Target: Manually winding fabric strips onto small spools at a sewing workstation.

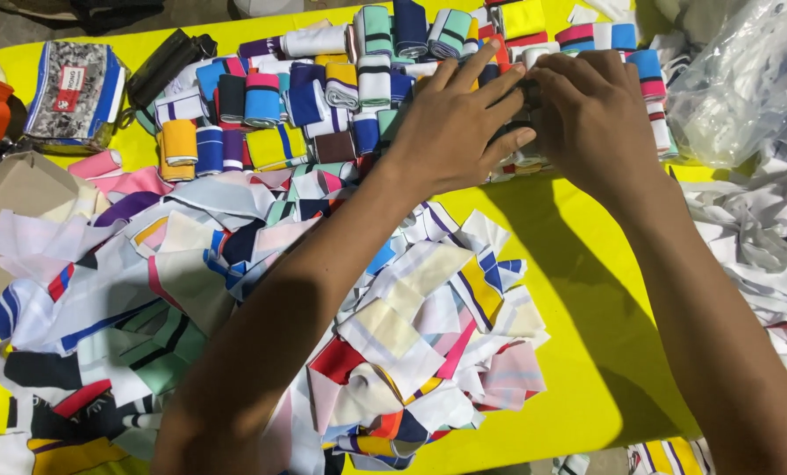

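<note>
Clearly both hands meet over one small dark roll of cloth (518, 119) near the far middle of the yellow table (587, 290). The left hand (459, 119) lies flat over it from the left, fingers stretched toward the right, while the right hand (591, 110) curls in from the other side, its fingers bent onto the same spot. Each hand looks pressed onto the roll, and between them they clasp it, though the roll is mostly hidden under the fingers, so how tightly it is pinched cannot be told. Holding it from both sides would keep a wound strip from springing loose, which seems the reason for the grip.

Just beyond and to the left of the hands sits a crowd of finished rolls (323, 97), striped in blue, pink, yellow and green, packed close so they hold each other shut. Nearer the person, under the left forearm, spreads a loose heap of flat cloth strips (235, 299), unsorted and overlapping. A pile of white scraps (763, 255) lies at the right edge, with a clear plastic bag (745, 79) above it. A cardboard box (11, 211) stands at the left, well apart.
</note>
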